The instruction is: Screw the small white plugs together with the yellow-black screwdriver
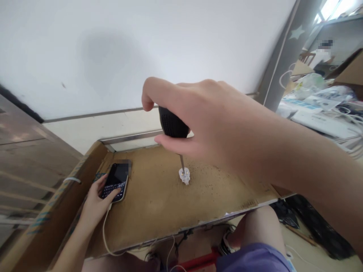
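Note:
My right hand [193, 109] grips the black handle of a screwdriver [173, 122] from above, its index finger bent over the far side. The metal shaft runs down from the handle, and its tip meets a small white plastic piece [184, 176] on the cardboard. Two brass-coloured spots show on that piece; its exact kind I cannot make out. At the left, my left hand [99, 194] holds a smartphone [117, 180] by its edge, the thumb over the lit on-screen keyboard. A white cable [104, 230] leads from the phone's lower end.
Brown cardboard [150, 211] covers the work surface, with a raised cardboard side [53, 211] at the left. A white panel [127, 56] stands behind it. Bags, cables and boxes crowd a table [320, 121] at the right, where another person [323, 56] sits farther back. My knees are below the front edge.

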Tool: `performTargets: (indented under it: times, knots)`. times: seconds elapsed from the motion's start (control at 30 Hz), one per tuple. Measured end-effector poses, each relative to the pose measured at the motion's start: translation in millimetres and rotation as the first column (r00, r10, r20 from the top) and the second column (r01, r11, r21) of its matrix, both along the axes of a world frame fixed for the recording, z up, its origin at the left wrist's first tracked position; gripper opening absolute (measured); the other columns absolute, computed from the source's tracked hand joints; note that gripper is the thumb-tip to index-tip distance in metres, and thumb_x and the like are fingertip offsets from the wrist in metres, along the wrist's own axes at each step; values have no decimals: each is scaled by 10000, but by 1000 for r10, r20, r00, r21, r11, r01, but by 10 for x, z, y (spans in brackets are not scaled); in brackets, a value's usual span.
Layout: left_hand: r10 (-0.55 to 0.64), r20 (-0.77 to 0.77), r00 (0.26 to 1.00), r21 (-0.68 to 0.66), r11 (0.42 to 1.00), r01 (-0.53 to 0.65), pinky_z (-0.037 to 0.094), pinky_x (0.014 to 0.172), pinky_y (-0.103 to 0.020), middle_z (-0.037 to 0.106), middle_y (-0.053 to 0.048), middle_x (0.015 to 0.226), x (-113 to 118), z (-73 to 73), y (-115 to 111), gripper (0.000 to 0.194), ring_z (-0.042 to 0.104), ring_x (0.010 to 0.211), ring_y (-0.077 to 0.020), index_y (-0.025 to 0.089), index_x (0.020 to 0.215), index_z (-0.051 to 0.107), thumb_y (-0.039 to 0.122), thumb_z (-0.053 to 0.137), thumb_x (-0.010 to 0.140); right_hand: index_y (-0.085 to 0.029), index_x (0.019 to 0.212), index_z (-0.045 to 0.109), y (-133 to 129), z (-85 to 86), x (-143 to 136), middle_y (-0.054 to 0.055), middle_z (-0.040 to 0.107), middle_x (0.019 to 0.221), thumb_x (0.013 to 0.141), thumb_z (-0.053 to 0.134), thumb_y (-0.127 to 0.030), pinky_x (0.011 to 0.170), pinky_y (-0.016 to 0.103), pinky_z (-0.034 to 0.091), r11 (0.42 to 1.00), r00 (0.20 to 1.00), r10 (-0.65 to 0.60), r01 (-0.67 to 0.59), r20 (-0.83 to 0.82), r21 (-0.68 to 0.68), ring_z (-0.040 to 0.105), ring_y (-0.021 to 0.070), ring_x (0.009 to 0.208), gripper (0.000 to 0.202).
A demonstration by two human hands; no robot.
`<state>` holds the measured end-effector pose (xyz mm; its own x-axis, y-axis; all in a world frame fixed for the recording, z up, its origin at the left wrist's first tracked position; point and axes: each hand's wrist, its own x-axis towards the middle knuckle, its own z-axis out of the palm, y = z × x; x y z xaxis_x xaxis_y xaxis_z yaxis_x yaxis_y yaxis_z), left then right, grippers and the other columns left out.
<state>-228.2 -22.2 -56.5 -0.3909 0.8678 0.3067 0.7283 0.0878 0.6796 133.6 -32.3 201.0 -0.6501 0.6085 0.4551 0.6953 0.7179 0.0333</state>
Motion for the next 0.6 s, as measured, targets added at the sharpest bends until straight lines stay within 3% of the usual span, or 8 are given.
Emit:
performTargets:
  times: [0.1, 0.23, 0.4, 0.53, 0.6]
  knots:
    - [-4, 136, 991, -41, 999, 10, 369, 1046, -460, 503, -142, 1332, 14, -7, 27, 684, 476, 1224, -299, 135, 1242, 466, 331, 673, 621, -244, 1135, 461, -2, -3, 9, -75, 583, 805, 836, 567, -234, 453, 275, 256, 1000, 1000, -2, 2, 6, -1, 490, 128, 612, 317]
    - [33, 182, 983, -40, 999, -26, 329, 1076, -457, 494, -160, 1336, 64, 58, 21, 756, 446, 1248, -321, 109, 1237, 488, 337, 692, 546, -248, 1126, 468, 4, -13, 22, -75, 558, 752, 831, 573, -240, 440, 287, 242, 1000, 1000, -4, 4, -3, 21, 478, 135, 596, 314]
    - [200, 410, 890, 44, 970, -239, 380, 1037, -468, 559, -114, 1286, 73, 123, -53, 501, 499, 1213, -276, 155, 1150, 551, 230, 569, 655, -242, 1122, 476, 13, -22, 19, -66, 558, 765, 825, 561, -214, 442, 295, 232, 1000, 1000, 9, -9, -9, 15, 465, 136, 584, 310]
    - [203, 400, 894, 86, 962, -257, 429, 999, -460, 620, -94, 1211, -41, 25, -49, 367, 584, 1113, -264, 159, 1012, 603, 136, 541, 652, -243, 1136, 484, 5, -18, 19, -63, 565, 797, 816, 548, -194, 443, 302, 227, 1000, 1000, 12, -12, -12, 15, 456, 137, 581, 329]
    - [183, 268, 946, 153, 961, -229, 494, 926, -456, 653, -98, 1154, -95, -36, -23, 333, 633, 1029, -264, 155, 976, 609, 118, 535, 654, -245, 1148, 486, -3, -16, 27, -67, 558, 763, 807, 551, -189, 434, 307, 233, 1000, 1000, 6, -6, -14, 15, 449, 139, 570, 352]
